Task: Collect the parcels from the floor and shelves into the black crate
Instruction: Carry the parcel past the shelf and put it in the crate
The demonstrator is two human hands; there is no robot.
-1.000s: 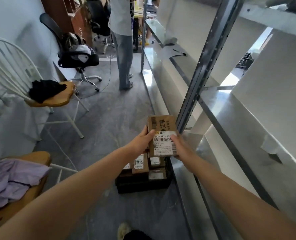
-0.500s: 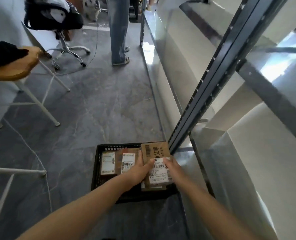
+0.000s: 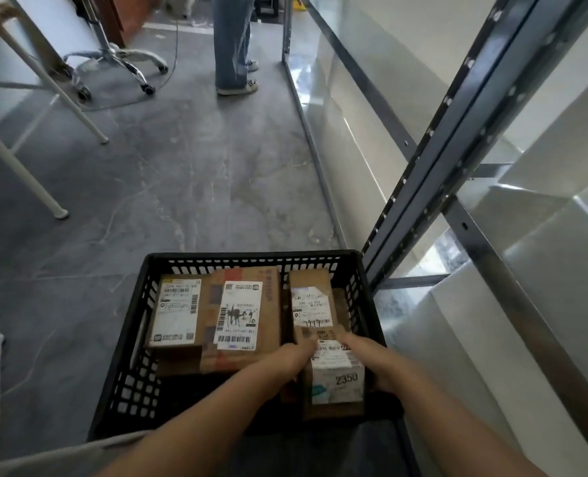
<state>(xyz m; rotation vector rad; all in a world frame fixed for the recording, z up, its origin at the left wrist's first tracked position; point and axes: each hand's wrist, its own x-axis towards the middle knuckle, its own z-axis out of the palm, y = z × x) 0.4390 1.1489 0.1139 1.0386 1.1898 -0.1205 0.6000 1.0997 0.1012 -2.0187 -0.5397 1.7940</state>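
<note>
Your left hand (image 3: pixel 290 356) and right hand (image 3: pixel 376 361) clasp a brown cardboard parcel (image 3: pixel 333 376), low in the black slotted plastic crate's (image 3: pixel 137 373) right side. Three labelled parcels already inside; floor in view clear, shelves mostly unseen.

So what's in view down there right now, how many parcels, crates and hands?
Cardboard parcels in the crate: 4 (far left, centre, far right, and the one being held)
Black crate: 1
Hands on the held parcel: 2 (left, right)
Total: 7
</note>
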